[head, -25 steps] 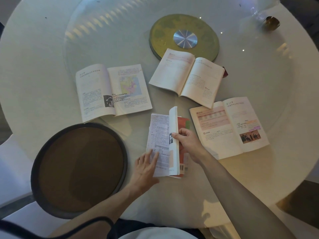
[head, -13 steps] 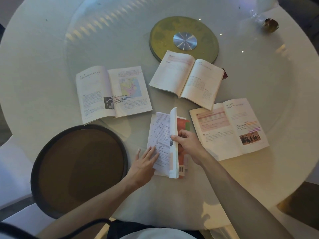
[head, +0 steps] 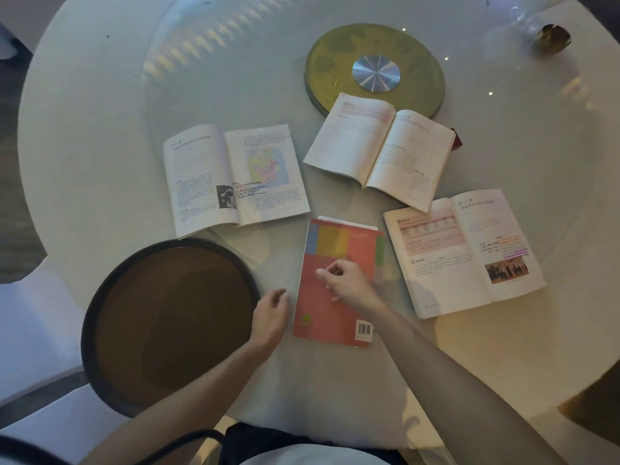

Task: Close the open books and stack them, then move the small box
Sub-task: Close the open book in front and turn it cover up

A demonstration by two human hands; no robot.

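Observation:
A red-covered book lies closed, back cover up, near the table's front edge. My right hand rests on its cover with fingers curled, holding nothing. Just left of the book's spine, my left hand hovers with fingers loosely bent, empty. Three books lie open: one with a map page at the left, one by the gold disc, one with pink panels at the right. A small dark red box peeks out behind the middle open book.
A round dark tray overhangs the table's front left edge. A gold turntable disc with a silver hub sits at the table's centre under a glass top. A small brass object stands far right. The white round table curves around.
The book near me was half open with its right side lifted; it now lies shut. My right hand came down onto the cover and my left hand slid off the page to the left.

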